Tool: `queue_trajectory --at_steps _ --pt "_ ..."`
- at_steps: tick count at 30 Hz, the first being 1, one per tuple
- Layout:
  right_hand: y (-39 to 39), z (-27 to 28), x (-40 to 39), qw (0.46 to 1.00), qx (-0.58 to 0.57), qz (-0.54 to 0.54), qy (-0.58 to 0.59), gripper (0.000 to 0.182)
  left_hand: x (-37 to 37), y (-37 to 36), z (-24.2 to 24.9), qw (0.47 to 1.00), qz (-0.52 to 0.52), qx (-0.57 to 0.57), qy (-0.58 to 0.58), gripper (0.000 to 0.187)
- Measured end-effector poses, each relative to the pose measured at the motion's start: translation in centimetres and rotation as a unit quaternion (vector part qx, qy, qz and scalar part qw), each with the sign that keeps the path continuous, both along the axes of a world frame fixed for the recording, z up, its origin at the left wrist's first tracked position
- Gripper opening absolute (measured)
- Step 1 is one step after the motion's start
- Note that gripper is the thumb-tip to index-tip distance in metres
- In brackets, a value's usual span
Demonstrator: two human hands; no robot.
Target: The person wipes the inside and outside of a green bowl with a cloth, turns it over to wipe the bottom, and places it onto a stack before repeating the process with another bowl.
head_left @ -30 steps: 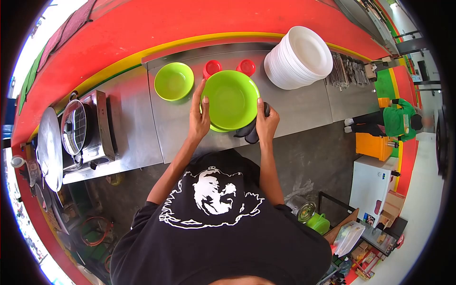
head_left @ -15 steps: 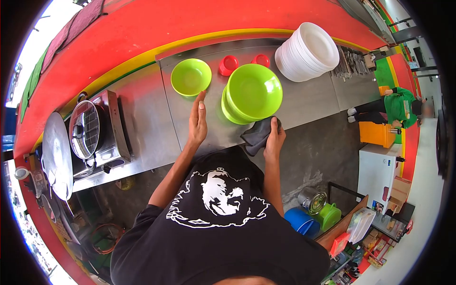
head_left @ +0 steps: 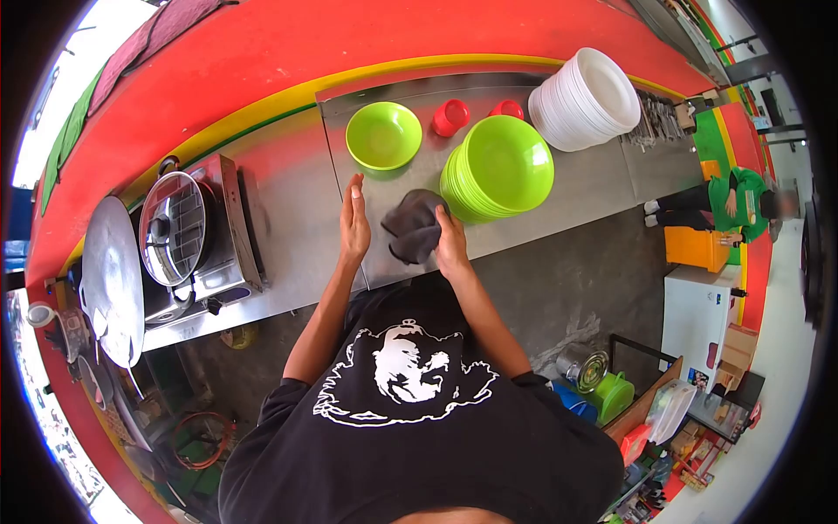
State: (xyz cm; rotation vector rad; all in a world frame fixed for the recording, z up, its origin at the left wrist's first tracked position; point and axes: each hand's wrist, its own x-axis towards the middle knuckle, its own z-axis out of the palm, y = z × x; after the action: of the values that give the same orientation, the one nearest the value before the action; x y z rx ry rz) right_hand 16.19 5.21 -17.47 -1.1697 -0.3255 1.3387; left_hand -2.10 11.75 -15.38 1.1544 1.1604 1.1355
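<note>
My right hand [head_left: 449,242] grips a dark cloth [head_left: 413,229], which hangs blurred over the front part of the steel counter [head_left: 292,188]. To its left my left hand [head_left: 354,224] is held up on edge with fingers stretched, holding nothing. A single green bowl [head_left: 384,136] sits on the counter beyond my left hand. Right of the cloth stands a tall stack of green bowls [head_left: 508,166], tilted in view; neither hand touches it. Two red cups [head_left: 451,117] stand between the single bowl and the stack.
A stack of white plates [head_left: 587,100] and cutlery [head_left: 660,120] lie at the right. On the left are a stove [head_left: 229,236], a lidded pan [head_left: 173,229] and a large metal disc [head_left: 113,279]. A person in green [head_left: 738,205] stands far right by an orange box [head_left: 696,249].
My right hand has moved left with the cloth, away from the bowl stack. The view has shifted, so the counter items appear further right. The distant person's arms have changed position.
</note>
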Motion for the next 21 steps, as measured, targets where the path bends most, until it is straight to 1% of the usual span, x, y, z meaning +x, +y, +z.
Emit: queue_trajectory --at_steps 1,2,5,6,9,10,14,17,21 --pt "1.1 -1.3 -0.3 1.0 0.01 -0.006 0.01 0.039 -0.1 0.6 -0.3 1.0 0.001 0.0 0.0 0.066" --pt "2.2 -2.6 -0.7 0.999 -0.002 -0.029 -0.037 0.045 -0.1 1.3 -0.6 1.0 0.003 0.001 0.001 0.066" --pt "5.9 -4.6 -0.7 0.997 -0.05 -0.041 -0.052 0.052 -0.2 3.5 -1.5 1.0 0.008 0.004 0.005 0.067" --pt "7.0 -4.5 -0.6 0.995 -0.055 -0.028 -0.073 0.061 -0.1 4.3 -1.7 1.0 0.008 0.006 0.006 0.067" --pt "10.0 -1.4 -1.2 0.991 -0.082 -0.047 -0.099 0.063 0.2 7.0 -2.4 1.0 0.01 0.013 0.011 0.067" --pt "10.9 -1.6 -1.2 0.986 -0.081 -0.042 -0.137 0.058 0.2 7.9 -2.8 1.0 0.013 0.011 0.018 0.067" --pt "14.1 -2.0 -1.2 0.987 -0.028 -0.048 -0.151 0.048 0.6 10.8 -4.5 0.999 0.034 0.007 0.035 0.067" --pt "15.6 -3.0 -1.0 0.978 -0.003 -0.029 -0.206 0.046 1.0 12.7 -5.8 0.998 0.043 0.0 0.042 0.068" --pt "16.9 -4.2 -1.0 0.97 0.01 -0.017 -0.243 0.046 1.5 14.2 -7.3 0.997 0.05 -0.012 0.048 0.068"
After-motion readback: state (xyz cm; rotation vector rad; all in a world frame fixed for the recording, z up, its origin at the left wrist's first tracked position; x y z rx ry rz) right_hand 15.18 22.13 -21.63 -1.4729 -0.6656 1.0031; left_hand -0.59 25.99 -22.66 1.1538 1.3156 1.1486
